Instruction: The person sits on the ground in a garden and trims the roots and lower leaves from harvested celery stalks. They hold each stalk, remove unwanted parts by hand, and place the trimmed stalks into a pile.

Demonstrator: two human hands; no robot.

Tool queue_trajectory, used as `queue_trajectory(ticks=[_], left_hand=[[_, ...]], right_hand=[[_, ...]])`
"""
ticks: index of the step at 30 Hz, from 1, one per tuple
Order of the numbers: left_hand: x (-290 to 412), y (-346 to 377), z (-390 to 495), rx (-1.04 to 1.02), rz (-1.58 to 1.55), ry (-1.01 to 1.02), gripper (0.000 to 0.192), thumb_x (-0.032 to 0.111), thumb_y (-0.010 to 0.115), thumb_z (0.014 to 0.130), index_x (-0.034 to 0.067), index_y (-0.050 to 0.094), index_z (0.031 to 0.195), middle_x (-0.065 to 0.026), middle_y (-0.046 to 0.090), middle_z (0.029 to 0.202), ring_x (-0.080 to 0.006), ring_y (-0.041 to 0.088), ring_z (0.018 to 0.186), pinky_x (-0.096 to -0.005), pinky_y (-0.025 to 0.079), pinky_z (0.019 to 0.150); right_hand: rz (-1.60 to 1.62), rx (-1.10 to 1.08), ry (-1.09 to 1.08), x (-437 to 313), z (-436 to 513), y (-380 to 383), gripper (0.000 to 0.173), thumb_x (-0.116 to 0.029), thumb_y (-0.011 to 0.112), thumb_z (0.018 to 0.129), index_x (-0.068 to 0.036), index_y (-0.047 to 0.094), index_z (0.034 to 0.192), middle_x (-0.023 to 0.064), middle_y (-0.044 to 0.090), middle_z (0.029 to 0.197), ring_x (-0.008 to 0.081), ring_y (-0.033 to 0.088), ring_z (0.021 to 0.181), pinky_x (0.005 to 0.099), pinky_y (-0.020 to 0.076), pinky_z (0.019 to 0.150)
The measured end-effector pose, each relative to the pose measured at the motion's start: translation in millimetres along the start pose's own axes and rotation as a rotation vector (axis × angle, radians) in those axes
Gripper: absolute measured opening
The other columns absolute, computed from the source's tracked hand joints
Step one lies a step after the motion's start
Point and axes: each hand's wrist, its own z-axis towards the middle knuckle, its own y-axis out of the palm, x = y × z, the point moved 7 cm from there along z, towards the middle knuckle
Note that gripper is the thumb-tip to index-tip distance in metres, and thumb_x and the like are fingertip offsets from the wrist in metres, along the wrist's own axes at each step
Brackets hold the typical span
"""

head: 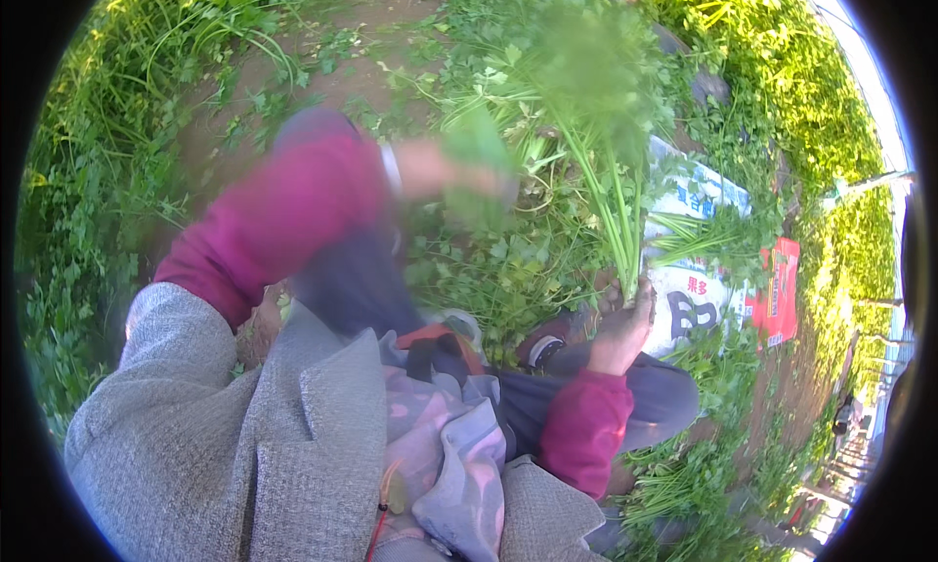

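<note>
My right hand (626,324) grips the lower ends of several long green celery stalks (619,225). Their leafy tops point up and away from me, and part of them is blurred. My left hand (465,177) is blurred by motion, left of the stalks, with blurred green leaves over and around it; its fingers cannot be made out. Between and beyond the hands lies a heap of loose celery leaves and stems (506,261). Another bunch of celery (678,239) rests on a white printed sack (696,305), just right of my right hand.
A red printed bag (783,291) lies right of the sack. More cut celery (659,489) is on the ground at lower right. Dense leafy plants (95,144) stand at the left and along the upper right. Bare soil (396,19) shows ahead. My bent knees flank the heap.
</note>
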Motion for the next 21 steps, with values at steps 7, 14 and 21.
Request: queue_trajectory(ticks=[7,14,21], left_hand=[[-51,94,58,-0.041,-0.517,0.007,0.082,0.038,0.072,0.085,-0.002,0.031,0.144,-0.0253,0.051,0.135,-0.0335,0.053,0.124,-0.0468,0.042,0.104],[-49,128,127,0.392,-1.234,-0.138,0.025,0.02,0.073,0.086,0.003,0.062,0.101,-0.0097,0.067,0.088,-0.0185,0.065,0.066,-0.0346,0.053,0.061],[62,189,88,0.208,-1.02,0.168,0.044,0.018,0.079,0.079,0.003,0.061,0.116,-0.0119,0.067,0.103,-0.0261,0.066,0.091,-0.0396,0.052,0.087]], right_hand=[[0.011,-0.121,-0.246,-54,-64,29,0.046,0.001,0.065,0.087,0.0,0.049,0.13,0.0064,0.061,0.096,0.0137,0.06,0.084,0.0238,0.049,0.07],[-0.175,-0.345,0.045,8,-98,58,0.06,0.002,0.067,0.086,0.001,0.04,0.14,0.0067,0.06,0.095,0.0117,0.059,0.079,0.0238,0.0486,0.065],[-0.265,-0.31,0.079,-55,-90,-41,0.052,-0.004,0.064,0.09,0.003,0.044,0.138,0.002,0.058,0.087,0.0052,0.051,0.059,0.0189,0.0412,0.046]])
